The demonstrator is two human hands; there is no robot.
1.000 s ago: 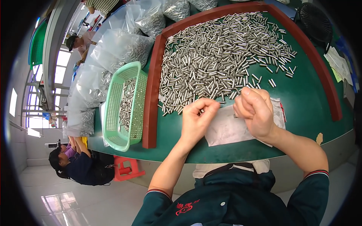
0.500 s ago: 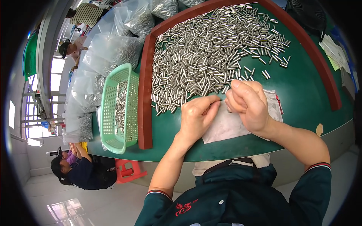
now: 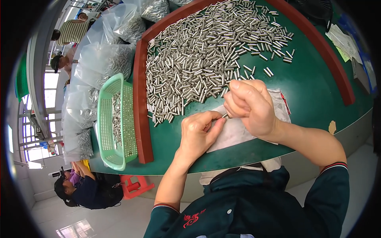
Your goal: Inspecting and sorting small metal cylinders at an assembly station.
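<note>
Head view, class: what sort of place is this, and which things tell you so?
Probably a factory workshop: a big heap of small metal pins lies on a green table, clear plastic bags of metal pieces stand beside it, and a green basket holds more.

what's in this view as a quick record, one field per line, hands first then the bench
left hand: thumb and forefinger drawn together, a metal pin at their tips
right hand: curled closed beside it, contents hidden
under the hands: pale cloth
beyond the hands: wide spread of metal pins
work surface: green tabletop
border: red-brown rails around the spread, open toward the person
left of the rail: light green basket holding metal pieces
far left: clear plastic bags, filled
</note>
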